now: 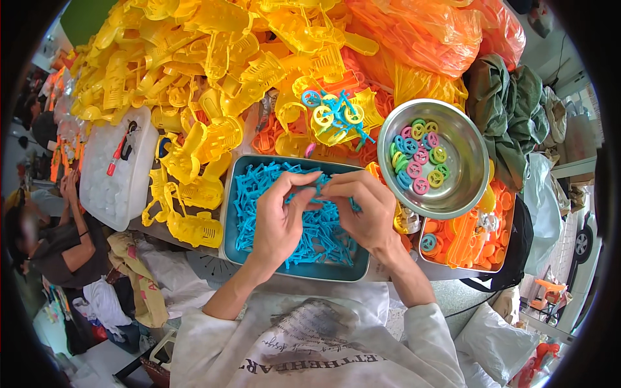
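My left hand [283, 211] and my right hand [363, 205] meet fingertip to fingertip above a metal tray [296, 273]. Both are closed in a pinch, around what looks like a small blue plastic piece [321, 183]; the fingers mostly hide it. Many thin blue plastic pieces [259, 183] lie loose in the tray below. Just beyond the hands, a cluster of blue frames with small wheels [336, 118] rests on yellow plastic parts. To the right, a round steel bowl [467, 184] holds small spoked wheels [420, 155] in pink, green, yellow and blue.
Yellow plastic shells [174, 58] pile high at the back left. Orange plastic bags [420, 35] sit at the back right. A tray of orange parts [460, 249] is partly under the bowl. A white tub [107, 168] with a red tool stands left; a person [61, 239] is beyond it.
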